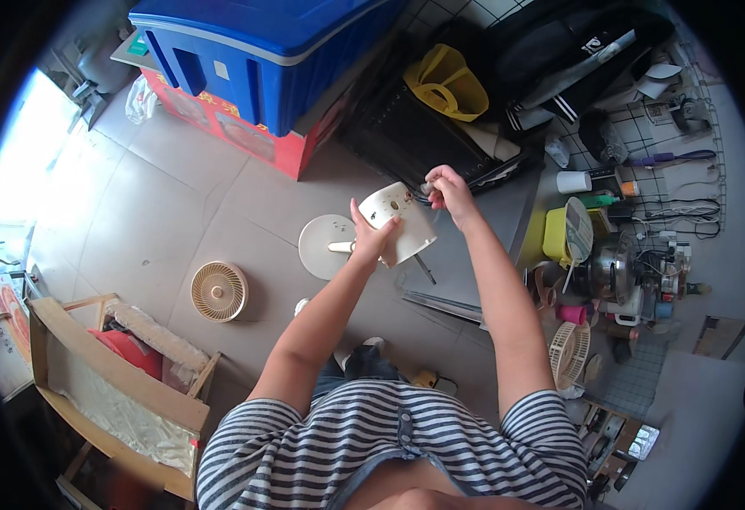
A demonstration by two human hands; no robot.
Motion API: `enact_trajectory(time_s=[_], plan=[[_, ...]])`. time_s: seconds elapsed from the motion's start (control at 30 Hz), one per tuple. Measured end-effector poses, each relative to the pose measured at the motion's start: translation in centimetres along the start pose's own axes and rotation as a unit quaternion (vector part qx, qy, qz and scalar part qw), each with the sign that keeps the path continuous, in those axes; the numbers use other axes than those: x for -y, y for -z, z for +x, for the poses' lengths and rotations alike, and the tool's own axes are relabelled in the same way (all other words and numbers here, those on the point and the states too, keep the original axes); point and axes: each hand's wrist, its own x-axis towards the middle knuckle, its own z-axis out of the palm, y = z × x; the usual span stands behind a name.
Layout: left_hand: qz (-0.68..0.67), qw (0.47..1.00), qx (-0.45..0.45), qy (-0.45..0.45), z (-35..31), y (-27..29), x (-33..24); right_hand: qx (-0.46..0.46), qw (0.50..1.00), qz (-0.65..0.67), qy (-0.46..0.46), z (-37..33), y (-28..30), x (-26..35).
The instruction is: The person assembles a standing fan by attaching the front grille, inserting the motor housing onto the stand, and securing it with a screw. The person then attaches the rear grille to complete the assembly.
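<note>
My left hand grips a cream plastic fan housing, thumb on its near side. Dark holes or marks show on the housing's top, and a thin dark metal rod sticks out from its lower side. Just past the housing's upper right edge, my right hand is closed in a pinch. A small greyish bit shows at those fingertips, too small to name. Left of the left hand is a round cream base with a short stem; whether it joins the housing is hidden by the hand.
A round beige fan grille lies on the tiled floor to the left. A blue cooler box stands on a red-fronted stand at the back. A yellow bag rests on a black case. Crowded shelves line the right; a wooden frame stands lower left.
</note>
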Motion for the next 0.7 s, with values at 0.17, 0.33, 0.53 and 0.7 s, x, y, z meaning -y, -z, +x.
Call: enact_trajectory(time_s=[0.17,0.33,0.53,0.7], plan=[[-0.015,1.000,0.008,0.007,-0.2,-0.1,-0.1,0.010,0.963,-0.270,0.004,1.1,-0.5,-1.6],[-0.026,0.999,0.028,0.026,-0.5,-0.1,-0.8,0.034,0.914,-0.384,0.127,1.4,-2.6,-2.9],[-0.028,0.999,0.021,0.022,-1.0,-0.3,-1.4,0.030,0.934,-0.321,0.154,1.4,-2.2,-3.7],[-0.032,0.999,0.021,0.025,-1.2,-0.2,-1.4,0.026,0.973,-0.206,0.096,1.4,-2.3,-4.2]])
